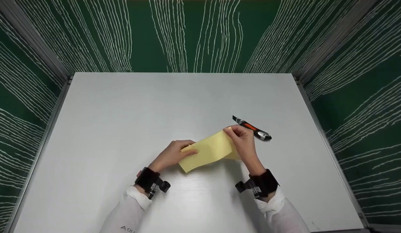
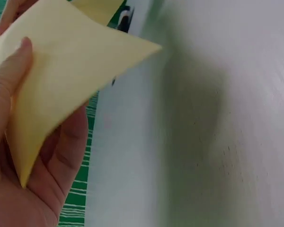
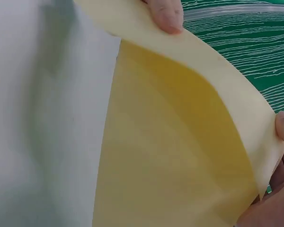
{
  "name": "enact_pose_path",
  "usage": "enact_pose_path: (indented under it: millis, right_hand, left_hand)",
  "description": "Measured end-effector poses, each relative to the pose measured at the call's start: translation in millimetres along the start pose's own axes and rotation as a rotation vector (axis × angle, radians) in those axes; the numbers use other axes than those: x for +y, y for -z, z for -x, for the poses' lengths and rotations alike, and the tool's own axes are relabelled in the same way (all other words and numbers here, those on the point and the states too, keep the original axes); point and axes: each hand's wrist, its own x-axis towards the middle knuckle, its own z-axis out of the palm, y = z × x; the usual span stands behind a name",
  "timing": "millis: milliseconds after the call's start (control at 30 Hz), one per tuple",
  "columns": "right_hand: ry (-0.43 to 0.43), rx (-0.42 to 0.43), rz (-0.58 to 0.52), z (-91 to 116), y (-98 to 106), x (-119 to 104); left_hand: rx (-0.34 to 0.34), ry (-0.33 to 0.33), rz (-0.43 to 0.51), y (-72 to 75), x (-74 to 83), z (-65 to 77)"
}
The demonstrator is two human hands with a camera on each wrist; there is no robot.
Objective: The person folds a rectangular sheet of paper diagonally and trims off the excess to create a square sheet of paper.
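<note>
Both hands hold a sheet of yellow paper (image 1: 206, 150) above the white table. It bends over on itself toward the right, and the right wrist view shows the curved fold with a darker inner face. My left hand (image 1: 175, 153) grips the left end, thumb on the near face and fingers behind, as the left wrist view shows. My right hand (image 1: 244, 140) pinches the upper right part between thumb and fingers. Just beyond the right hand lies a utility knife (image 1: 252, 127) with a black and orange handle, its dark blade end pointing to the upper left.
The white table (image 1: 122, 106) has metal rails along its left and right sides. Green walls (image 1: 187, 35) with wavy white lines stand behind and on both sides. A dark wrist device (image 1: 263, 184) is strapped on each forearm below white sleeves (image 1: 122, 210).
</note>
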Motion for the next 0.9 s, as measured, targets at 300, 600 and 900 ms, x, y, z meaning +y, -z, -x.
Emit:
enact_pose_path:
  millis: [300, 600, 900]
  right_hand:
    - [-0.041, 0.105, -0.043, -4.3, 4.5, 2.5]
    - [0.0, 0.101, -0.053, -5.9, 4.8, 5.6]
    - [0.07, 0.036, -0.018, -2.5, 4.4, 5.5]
  left_hand:
    - [0.288, 0.056, 0.353, 16.3, -16.4, 7.7]
    - [0.371, 0.048, 0.376, 21.4, -16.5, 6.2]
    - [0.365, -0.006, 0.079, 22.5, -11.5, 7.8]
